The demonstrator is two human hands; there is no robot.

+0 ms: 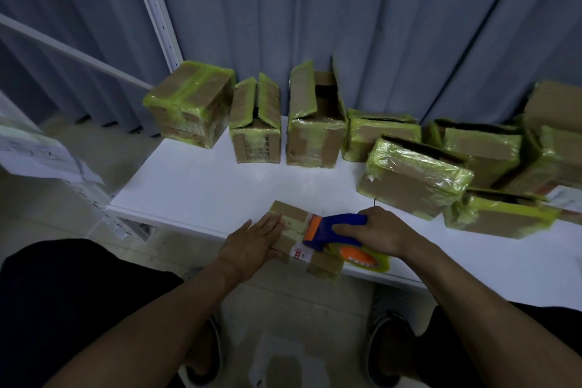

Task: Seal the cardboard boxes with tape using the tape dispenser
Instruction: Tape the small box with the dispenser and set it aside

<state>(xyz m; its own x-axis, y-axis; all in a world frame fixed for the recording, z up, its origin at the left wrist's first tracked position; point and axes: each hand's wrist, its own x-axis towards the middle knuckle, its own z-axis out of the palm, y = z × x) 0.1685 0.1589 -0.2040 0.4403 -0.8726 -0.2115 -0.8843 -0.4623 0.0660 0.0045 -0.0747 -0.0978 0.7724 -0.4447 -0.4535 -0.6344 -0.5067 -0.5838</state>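
A small flat cardboard box (291, 214) lies at the near edge of the white table (201, 186), partly overhanging it. My left hand (255, 239) rests flat on the box's left part, fingers straight. My right hand (381, 233) grips the blue handle of the tape dispenser (327, 230), whose orange front sits on the box's top. The yellowish tape roll (362, 257) with an orange core hangs at the dispenser's near side. Tape strips show across the box top.
Several cardboard boxes wrapped in yellow-green tape stand along the back and right of the table; two (255, 123) (315, 113) have open flaps. Blue-grey curtains hang behind. A white shelf frame (151, 0) stands at left. My feet are on the tiled floor below.
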